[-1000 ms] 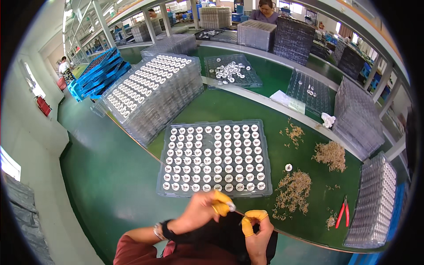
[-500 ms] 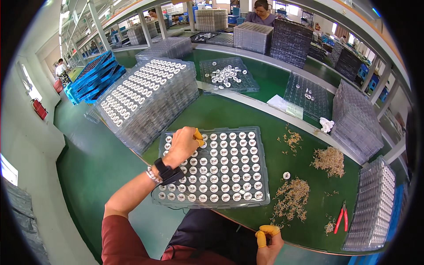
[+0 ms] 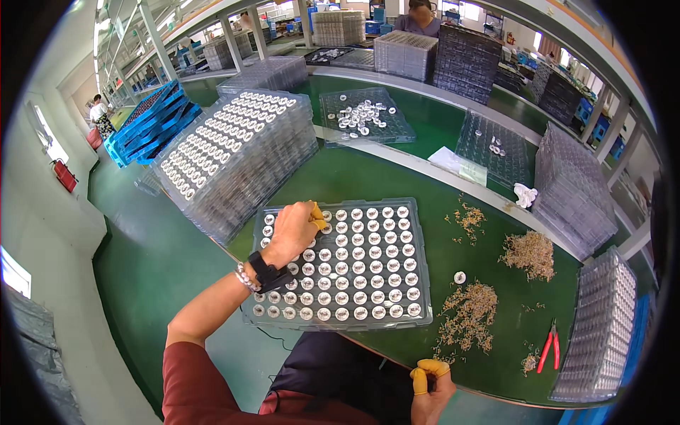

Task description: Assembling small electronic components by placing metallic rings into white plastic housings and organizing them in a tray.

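A clear plastic tray (image 3: 425, 269) lies on the green table, filled with rows of round white parts (image 3: 359, 268) that have dark centres. Reaching over its upper left, my left hand (image 3: 292, 230) has yellow finger covers on its fingertips, which are closed down at a part in the top rows. Whatever is between those fingers is hidden. By the table's front edge, right of my lap, my right hand (image 3: 433, 389) also wears yellow finger covers. Its thumb and fingers are curled together, and I cannot make out anything in them. A single white part (image 3: 460, 278) lies right of the tray.
Piles of tiny component bits (image 3: 469, 315) lie to the right, near red-handled cutters (image 3: 548, 347). Tall tray stacks stand at left (image 3: 248, 166) and right (image 3: 595, 326). Beyond a metal rail (image 3: 397, 157) sits a tray with loose white parts (image 3: 365, 117). A person (image 3: 419, 20) sits farther back.
The whole view has shifted very slightly, with the tray a little higher in it. Both hands stay in nearly the same places with the same closed fingers.
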### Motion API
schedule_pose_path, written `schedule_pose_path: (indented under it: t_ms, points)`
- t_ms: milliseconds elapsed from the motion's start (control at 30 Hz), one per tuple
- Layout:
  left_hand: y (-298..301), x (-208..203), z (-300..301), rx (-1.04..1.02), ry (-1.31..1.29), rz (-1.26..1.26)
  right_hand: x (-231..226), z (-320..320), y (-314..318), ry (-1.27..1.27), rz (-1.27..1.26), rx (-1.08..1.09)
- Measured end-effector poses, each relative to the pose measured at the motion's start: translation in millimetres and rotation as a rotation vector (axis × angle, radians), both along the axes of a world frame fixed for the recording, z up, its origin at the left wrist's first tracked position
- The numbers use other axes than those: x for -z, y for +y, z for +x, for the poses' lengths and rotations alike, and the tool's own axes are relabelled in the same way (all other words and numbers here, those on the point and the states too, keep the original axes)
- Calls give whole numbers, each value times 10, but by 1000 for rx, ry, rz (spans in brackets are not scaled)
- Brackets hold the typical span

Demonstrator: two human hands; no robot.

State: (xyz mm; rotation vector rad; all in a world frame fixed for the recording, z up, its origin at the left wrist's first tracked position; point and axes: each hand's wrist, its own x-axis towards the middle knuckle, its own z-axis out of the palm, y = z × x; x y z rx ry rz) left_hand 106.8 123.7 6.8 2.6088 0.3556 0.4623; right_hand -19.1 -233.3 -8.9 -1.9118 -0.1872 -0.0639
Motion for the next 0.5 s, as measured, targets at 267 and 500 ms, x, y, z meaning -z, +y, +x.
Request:
schedule_pose_path:
  t_ms: [267,500]
  points:
    - [-285,63,-391,174,72,157,16,-21,-17,-1,-24,-9]
    - [-323,-69,-514,169,59,95,6,-102,-116,-130,-127,35]
